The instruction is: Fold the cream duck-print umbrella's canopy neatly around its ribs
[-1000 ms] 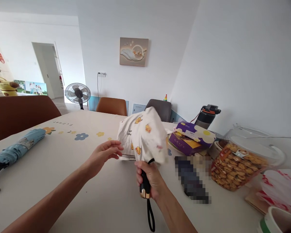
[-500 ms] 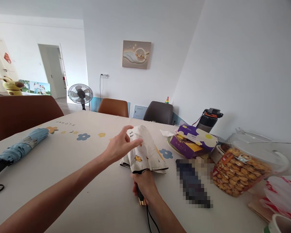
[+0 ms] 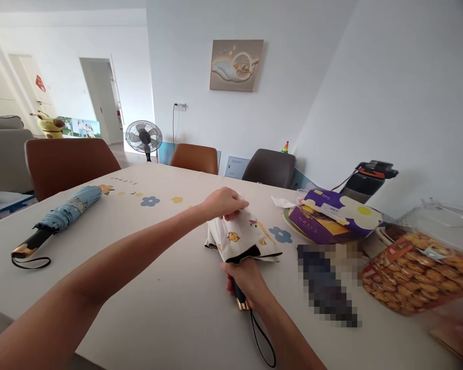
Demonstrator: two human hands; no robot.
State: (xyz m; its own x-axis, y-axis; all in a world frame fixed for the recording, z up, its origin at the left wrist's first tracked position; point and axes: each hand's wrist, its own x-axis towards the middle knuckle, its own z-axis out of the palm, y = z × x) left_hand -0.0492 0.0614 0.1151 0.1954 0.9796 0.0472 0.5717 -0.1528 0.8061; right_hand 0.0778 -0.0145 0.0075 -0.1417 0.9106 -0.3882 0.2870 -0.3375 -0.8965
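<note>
Reaching in from the lower left with the left hand [image 3: 227,203], curled over the far end of a white umbrella [image 3: 231,247] (cannot tell whether pinching cloth). Grasping its black handle [image 3: 238,292] in the right hand [image 3: 249,280], angled in from lower right. Held over the table [image 3: 170,313], pointing away, with long axis running near to far, tipped slightly left.

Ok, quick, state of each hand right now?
Left hand: curled at the top of the white umbrella; whether its grip is closed cannot be told.
Right hand: closed, holding that umbrella's black handle.
</note>
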